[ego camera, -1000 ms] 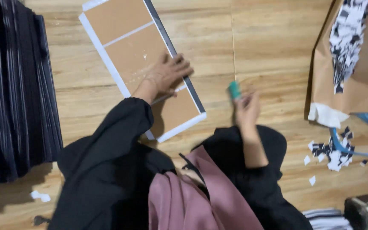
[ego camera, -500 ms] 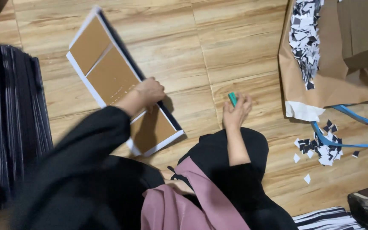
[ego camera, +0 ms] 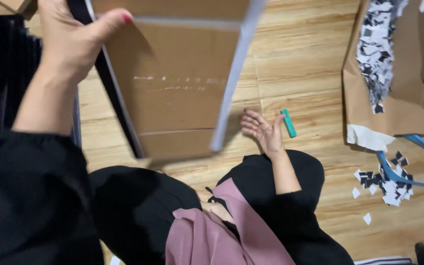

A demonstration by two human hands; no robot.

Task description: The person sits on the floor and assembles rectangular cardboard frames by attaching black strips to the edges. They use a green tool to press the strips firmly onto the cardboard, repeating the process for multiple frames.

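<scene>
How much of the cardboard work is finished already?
Done, by the look of it: paper scraps are heaped on brown paper, with more scraps on the wooden floor. In hand: the left hand holds the cardboard panel up. The right hand rests open beside the green tool, unused.

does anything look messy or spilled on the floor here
Yes. Small black and white paper scraps lie scattered on the wooden floor at right, beside a blue strap. More scraps are heaped on the brown paper, whose lower edge looks torn.
</scene>
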